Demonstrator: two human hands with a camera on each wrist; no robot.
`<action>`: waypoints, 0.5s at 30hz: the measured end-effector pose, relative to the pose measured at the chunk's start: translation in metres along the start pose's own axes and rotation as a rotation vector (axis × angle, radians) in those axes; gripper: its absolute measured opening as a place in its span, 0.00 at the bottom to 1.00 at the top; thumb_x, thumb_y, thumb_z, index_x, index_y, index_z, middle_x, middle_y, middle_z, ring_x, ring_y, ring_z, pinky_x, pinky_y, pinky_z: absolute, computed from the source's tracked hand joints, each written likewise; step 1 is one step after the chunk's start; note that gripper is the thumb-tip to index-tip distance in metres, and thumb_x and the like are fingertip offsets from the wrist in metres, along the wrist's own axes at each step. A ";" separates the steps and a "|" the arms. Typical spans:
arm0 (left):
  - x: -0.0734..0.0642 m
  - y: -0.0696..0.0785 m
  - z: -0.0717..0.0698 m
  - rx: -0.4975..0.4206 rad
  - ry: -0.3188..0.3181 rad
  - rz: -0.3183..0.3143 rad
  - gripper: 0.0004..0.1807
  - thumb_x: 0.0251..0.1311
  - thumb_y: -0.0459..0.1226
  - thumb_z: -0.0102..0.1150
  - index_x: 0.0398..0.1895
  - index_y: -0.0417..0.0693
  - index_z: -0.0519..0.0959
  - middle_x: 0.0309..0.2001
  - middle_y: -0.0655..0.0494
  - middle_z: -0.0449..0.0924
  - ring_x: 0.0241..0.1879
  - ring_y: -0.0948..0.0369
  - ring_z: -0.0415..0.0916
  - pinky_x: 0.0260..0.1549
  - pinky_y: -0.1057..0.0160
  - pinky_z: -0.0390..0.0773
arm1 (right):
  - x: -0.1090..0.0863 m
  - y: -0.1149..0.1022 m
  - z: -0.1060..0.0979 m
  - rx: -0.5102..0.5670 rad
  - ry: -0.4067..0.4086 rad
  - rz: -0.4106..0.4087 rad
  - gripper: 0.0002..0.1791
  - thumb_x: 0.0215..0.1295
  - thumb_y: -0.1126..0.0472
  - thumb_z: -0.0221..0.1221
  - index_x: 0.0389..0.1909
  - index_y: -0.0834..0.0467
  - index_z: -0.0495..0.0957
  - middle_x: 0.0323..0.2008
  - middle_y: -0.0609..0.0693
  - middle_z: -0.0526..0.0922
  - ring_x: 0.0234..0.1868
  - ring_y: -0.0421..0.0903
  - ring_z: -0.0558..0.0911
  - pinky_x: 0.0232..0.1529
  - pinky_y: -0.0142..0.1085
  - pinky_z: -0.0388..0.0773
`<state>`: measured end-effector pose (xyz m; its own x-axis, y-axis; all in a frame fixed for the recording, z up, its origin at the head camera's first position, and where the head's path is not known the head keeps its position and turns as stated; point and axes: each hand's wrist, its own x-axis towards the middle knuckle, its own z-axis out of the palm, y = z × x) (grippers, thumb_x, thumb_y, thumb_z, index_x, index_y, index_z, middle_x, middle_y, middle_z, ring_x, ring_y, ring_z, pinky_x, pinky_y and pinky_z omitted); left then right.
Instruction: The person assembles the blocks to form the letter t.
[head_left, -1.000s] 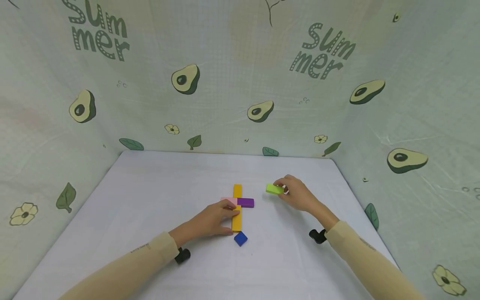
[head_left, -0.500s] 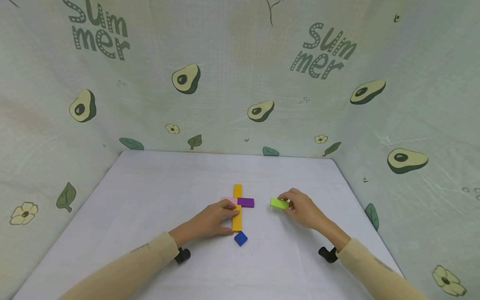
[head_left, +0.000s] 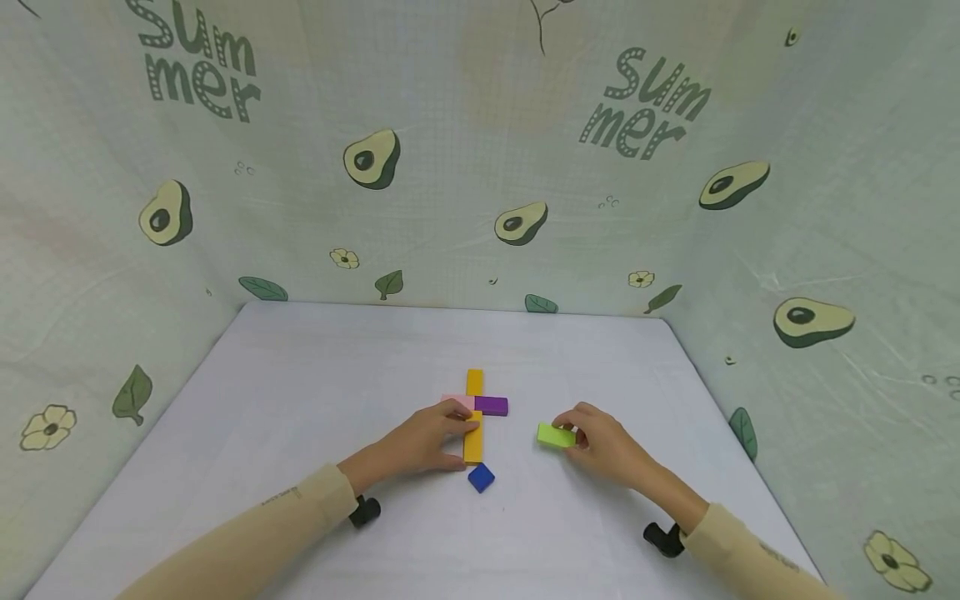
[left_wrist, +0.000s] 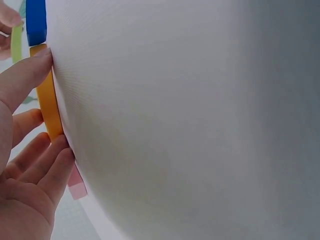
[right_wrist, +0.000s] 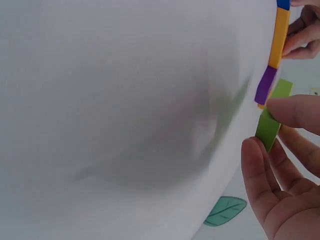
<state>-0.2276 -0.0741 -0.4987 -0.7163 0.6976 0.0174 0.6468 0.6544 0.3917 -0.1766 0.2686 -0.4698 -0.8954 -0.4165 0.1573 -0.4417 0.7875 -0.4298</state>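
Observation:
In the head view, my left hand [head_left: 426,437] holds the near orange block [head_left: 473,448] against the table, thumb by its near end and fingertips farther along. Close to that end lies a blue block [head_left: 482,477], turned cornerwise. Beyond the fingers, a pink block [head_left: 459,402] and a purple block [head_left: 492,406] form a crosspiece, with another orange block [head_left: 475,382] behind them. My right hand [head_left: 606,448] pinches a lime green block [head_left: 555,435] to the right of this group. In the right wrist view, the green block [right_wrist: 268,131] is between thumb and fingers, above the table.
A white cloth [head_left: 337,358] covers the table. Behind and at both sides hangs a fabric [head_left: 450,275] printed with avocados, leaves and lettering. A black wrist camera [head_left: 365,511] sits under the left cuff, another black wrist camera [head_left: 663,540] under the right one.
My right hand has brought the green block nearer to me, first slightly to the right and then a little left. The left hand and the blocks by it stay put.

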 end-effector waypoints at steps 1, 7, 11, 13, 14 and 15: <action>0.000 -0.001 0.000 -0.002 0.000 0.000 0.39 0.60 0.51 0.78 0.73 0.53 0.77 0.68 0.56 0.75 0.65 0.58 0.74 0.67 0.60 0.78 | -0.001 -0.002 0.001 0.003 -0.004 -0.004 0.22 0.58 0.74 0.72 0.52 0.54 0.85 0.39 0.42 0.78 0.36 0.41 0.77 0.36 0.29 0.79; 0.000 -0.002 0.001 -0.003 0.009 0.006 0.38 0.60 0.52 0.78 0.73 0.53 0.78 0.67 0.57 0.75 0.64 0.60 0.75 0.66 0.61 0.78 | -0.007 -0.011 0.007 0.027 -0.012 -0.029 0.22 0.56 0.74 0.71 0.52 0.55 0.84 0.39 0.42 0.79 0.36 0.42 0.78 0.36 0.30 0.78; 0.000 -0.001 0.000 -0.005 0.008 0.000 0.38 0.60 0.52 0.79 0.73 0.54 0.78 0.67 0.57 0.75 0.65 0.59 0.75 0.67 0.61 0.78 | -0.009 -0.017 0.011 0.036 -0.012 -0.040 0.22 0.56 0.74 0.72 0.51 0.55 0.85 0.39 0.42 0.79 0.35 0.42 0.78 0.35 0.29 0.78; 0.000 -0.001 0.000 -0.006 0.005 0.000 0.38 0.60 0.52 0.79 0.73 0.53 0.78 0.67 0.56 0.75 0.65 0.59 0.75 0.67 0.60 0.78 | -0.011 -0.021 0.013 0.044 -0.016 -0.044 0.22 0.55 0.74 0.72 0.50 0.55 0.85 0.38 0.42 0.79 0.35 0.42 0.78 0.34 0.29 0.78; 0.000 -0.001 0.000 -0.007 0.005 0.004 0.38 0.60 0.51 0.79 0.73 0.53 0.78 0.67 0.56 0.75 0.65 0.59 0.75 0.67 0.60 0.78 | -0.012 -0.022 0.014 0.050 -0.018 -0.049 0.22 0.55 0.75 0.72 0.50 0.55 0.85 0.38 0.42 0.79 0.35 0.42 0.78 0.34 0.29 0.78; -0.001 -0.001 0.000 -0.008 0.005 0.009 0.38 0.60 0.51 0.79 0.73 0.52 0.78 0.67 0.56 0.75 0.65 0.58 0.75 0.67 0.60 0.78 | -0.012 -0.024 0.014 0.056 -0.023 -0.051 0.22 0.56 0.74 0.73 0.50 0.56 0.85 0.38 0.43 0.79 0.35 0.41 0.78 0.34 0.29 0.78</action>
<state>-0.2279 -0.0752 -0.4991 -0.7118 0.7019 0.0252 0.6510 0.6460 0.3986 -0.1540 0.2482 -0.4742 -0.8698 -0.4666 0.1602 -0.4828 0.7383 -0.4710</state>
